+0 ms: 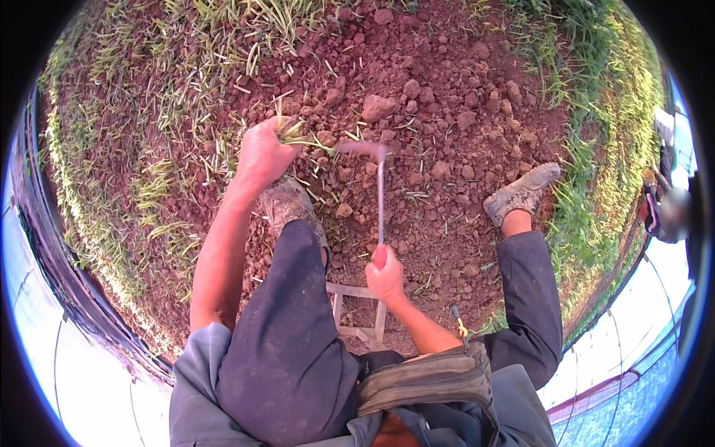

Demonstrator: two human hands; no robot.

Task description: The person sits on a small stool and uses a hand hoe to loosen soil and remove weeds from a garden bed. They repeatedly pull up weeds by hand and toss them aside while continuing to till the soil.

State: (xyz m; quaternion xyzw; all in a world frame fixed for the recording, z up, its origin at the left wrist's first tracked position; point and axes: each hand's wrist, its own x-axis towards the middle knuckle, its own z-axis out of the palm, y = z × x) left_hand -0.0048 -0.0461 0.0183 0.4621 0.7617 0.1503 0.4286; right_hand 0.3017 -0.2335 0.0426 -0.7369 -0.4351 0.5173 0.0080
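My left hand (pixel 267 150) is closed around a small bunch of cut green stems (pixel 290 133) above my left shoe. In my right hand (pixel 386 275) is the red handle (pixel 380 257) of a sickle-like hand tool. Its thin metal shaft (pixel 381 195) points away from me, and its blurred blade (pixel 357 147) bends left toward the stems. Whether the blade touches them I cannot tell. Reddish, clumpy soil (pixel 430 190) with scattered stem pieces lies under both hands.
Cut stalks (pixel 162 112) cover the ground on the left. Leafy green plants (pixel 586 167) line the right. Below me is a low stool frame (pixel 357 291). My muddy shoes (pixel 290 204) rest on the soil. Another person (pixel 670 215) is at the far right edge, near white sheeting.
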